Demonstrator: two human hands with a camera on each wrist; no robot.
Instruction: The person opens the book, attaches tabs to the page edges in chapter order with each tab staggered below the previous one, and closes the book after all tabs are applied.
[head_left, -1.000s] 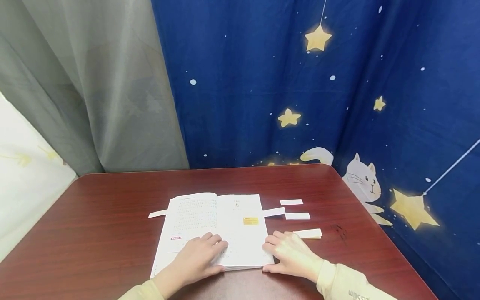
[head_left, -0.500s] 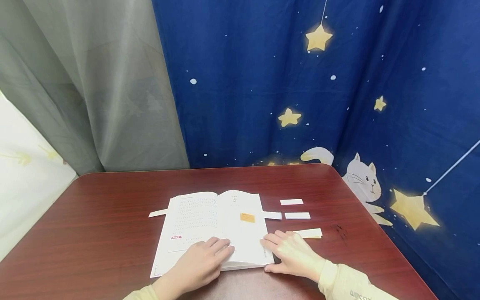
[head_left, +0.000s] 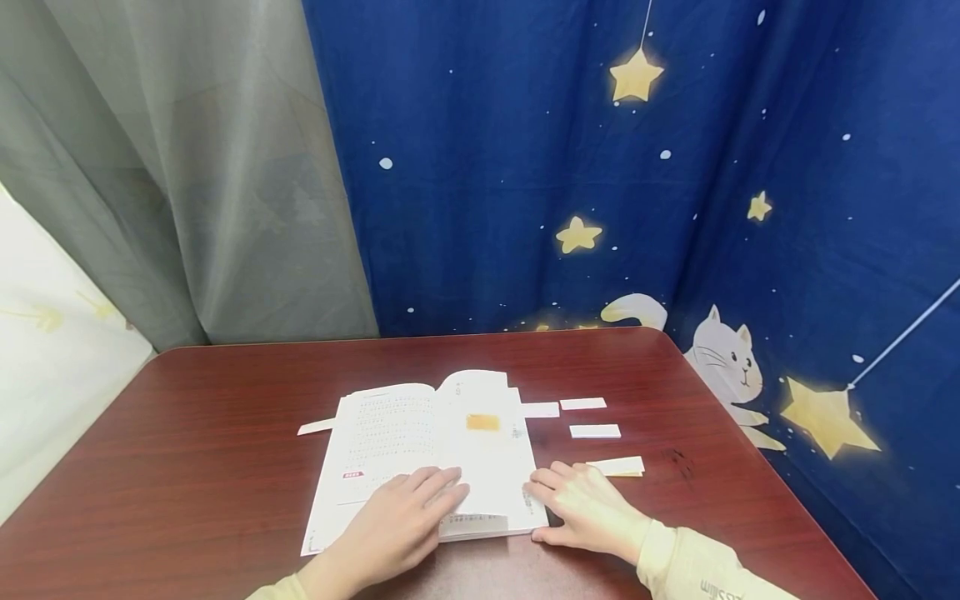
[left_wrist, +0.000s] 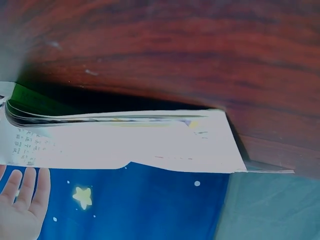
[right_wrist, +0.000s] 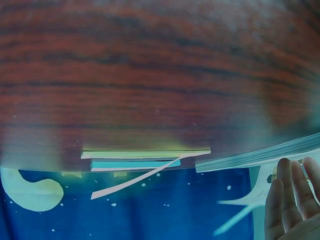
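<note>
An open book (head_left: 388, 433) lies on the dark red table, printed text on its left page. Its right page (head_left: 487, 462), printed with a yellow box (head_left: 482, 422), bulges upward at the far edge. My left hand (head_left: 401, 518) rests with extended fingers across the lower middle of the book. At the book's near right corner, my right hand (head_left: 588, 510) lays its fingers on the page margin, thumb by the corner. A white paper strip (head_left: 541, 410) sticks out from the right edge; in the right wrist view this strip (right_wrist: 132, 181) looks bent. Another strip (head_left: 317, 427) juts out on the left.
Right of the book lie a small white sticky-note pad (head_left: 583, 404), a second pad (head_left: 596, 432) and a third pad (head_left: 622, 467) just beyond my right hand. The table (head_left: 187, 467) backs onto a grey curtain (head_left: 255, 208) and a blue star-patterned curtain (head_left: 480, 167).
The right page has risen into a curve, and its yellow box has shifted left and away. The right strip has moved away. My left hand has slid slightly right; my right hand barely moved.
</note>
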